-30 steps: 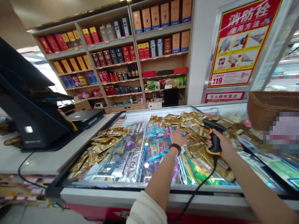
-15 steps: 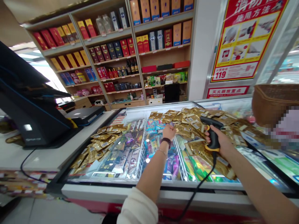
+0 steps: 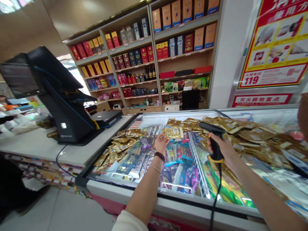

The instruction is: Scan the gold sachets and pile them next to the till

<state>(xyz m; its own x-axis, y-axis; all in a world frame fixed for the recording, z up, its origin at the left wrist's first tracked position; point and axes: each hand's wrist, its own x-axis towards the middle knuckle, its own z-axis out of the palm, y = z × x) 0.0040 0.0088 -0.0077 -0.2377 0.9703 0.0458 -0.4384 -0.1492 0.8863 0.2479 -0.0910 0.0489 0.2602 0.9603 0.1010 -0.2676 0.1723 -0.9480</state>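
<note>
My left hand (image 3: 161, 143), with a beaded bracelet at its wrist, pinches the edge of a gold foil packet (image 3: 173, 132) above the freezer's glass top. In my right hand (image 3: 222, 144) is a black and yellow barcode scanner (image 3: 216, 142), gripped by its handle, its head turned left toward that packet. A cable runs down from the handle. One heap of similar gold packets (image 3: 121, 142) lies on the left of the glass, and a larger heap (image 3: 255, 134) spreads over the right. Under the glass, wire baskets (image 3: 196, 157) hold colourful wrapped packs (image 3: 178, 152).
Left of the freezer (image 3: 115, 191) is a counter (image 3: 79, 154) with a black point-of-sale terminal (image 3: 64, 99) and a flat dark device (image 3: 107, 118). Shelves (image 3: 154, 64) of boxes and bottles line the back wall. A brown object (image 3: 302, 118) shows at the right edge. A dark-clothed leg (image 3: 16, 189) is at lower left.
My left hand has moved left from the right-hand heap and now holds a gold packet out. The scanner has turned and shifted slightly left. The view has swung left.
</note>
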